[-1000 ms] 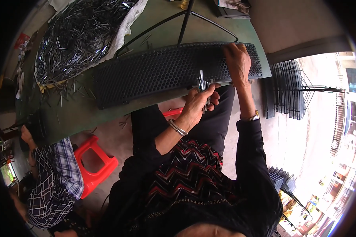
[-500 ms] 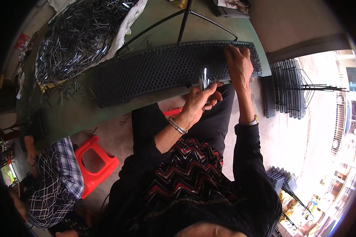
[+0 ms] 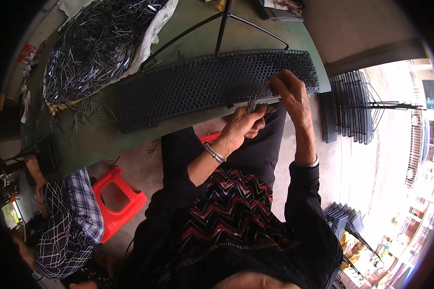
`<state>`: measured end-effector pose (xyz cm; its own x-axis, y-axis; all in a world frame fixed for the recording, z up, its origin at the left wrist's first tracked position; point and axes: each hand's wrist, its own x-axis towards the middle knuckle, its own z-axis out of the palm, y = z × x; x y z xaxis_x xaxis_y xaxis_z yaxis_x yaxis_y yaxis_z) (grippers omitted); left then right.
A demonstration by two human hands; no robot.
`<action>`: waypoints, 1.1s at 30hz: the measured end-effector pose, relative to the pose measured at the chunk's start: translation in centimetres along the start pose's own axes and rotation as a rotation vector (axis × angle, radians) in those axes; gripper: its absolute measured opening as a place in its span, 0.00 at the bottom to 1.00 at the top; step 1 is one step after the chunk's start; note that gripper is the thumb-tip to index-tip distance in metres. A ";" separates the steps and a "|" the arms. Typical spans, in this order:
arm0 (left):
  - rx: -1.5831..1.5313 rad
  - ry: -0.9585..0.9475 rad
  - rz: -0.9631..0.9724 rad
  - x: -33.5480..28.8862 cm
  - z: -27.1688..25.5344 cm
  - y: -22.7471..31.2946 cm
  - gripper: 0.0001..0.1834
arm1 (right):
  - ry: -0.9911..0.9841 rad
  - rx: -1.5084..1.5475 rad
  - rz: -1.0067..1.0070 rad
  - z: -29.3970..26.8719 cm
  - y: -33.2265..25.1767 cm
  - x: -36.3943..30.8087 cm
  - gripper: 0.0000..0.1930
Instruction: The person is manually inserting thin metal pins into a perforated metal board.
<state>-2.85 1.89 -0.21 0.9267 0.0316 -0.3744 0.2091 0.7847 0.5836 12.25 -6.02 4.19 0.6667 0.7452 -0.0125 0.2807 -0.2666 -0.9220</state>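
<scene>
A long, dark, slightly curved panel [image 3: 188, 82] full of round holes lies along the near edge of the green table. Its right end looks rougher, studded with small dark pieces. My left hand [image 3: 238, 129] is closed around a small bunch of thin, shiny strips [image 3: 251, 103], held upright just in front of the panel. Above and right of it, my right hand [image 3: 293, 95] hovers over the panel's near edge with fingertips pinched together. A faint blur shows at those fingertips; what they hold, if anything, cannot be made out.
A large heap of dark strips [image 3: 106, 43] fills an open sack on the green table [image 3: 94, 139], with loose strips scattered beside it. Black bars [image 3: 222, 33] stand behind the panel. A red stool [image 3: 125, 192] and another person [image 3: 65, 221] are at left; wire racks [image 3: 354, 106] at right.
My right hand has drawn back from the panel's right part, toward my left hand. The bunch in my left hand has tilted and dropped slightly. The panel stays in place.
</scene>
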 end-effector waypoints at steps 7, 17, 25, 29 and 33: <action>-0.199 0.106 0.017 1.2 -1.1 -0.9 0.16 | 0.598 -0.318 -0.208 0.7 0.6 1.5 0.07; -0.283 0.152 0.051 1.0 -0.4 -0.9 0.11 | 0.599 -0.446 -0.259 0.6 3.0 2.7 0.06; -0.268 0.128 0.101 1.1 -0.1 -0.9 0.10 | 0.511 -0.803 -0.223 1.1 3.3 2.6 0.08; -0.272 0.165 0.122 0.8 -0.2 -1.0 0.10 | 0.489 -0.752 -0.123 1.5 1.9 2.1 0.11; -0.235 0.210 0.116 0.6 -0.2 -0.7 0.11 | 0.080 -0.418 0.007 0.0 0.3 -0.7 0.12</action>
<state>-2.49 1.44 -1.01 0.8506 0.2369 -0.4695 0.0056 0.8887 0.4585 11.88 -6.57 3.88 0.7166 0.6969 0.0275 0.5209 -0.5085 -0.6856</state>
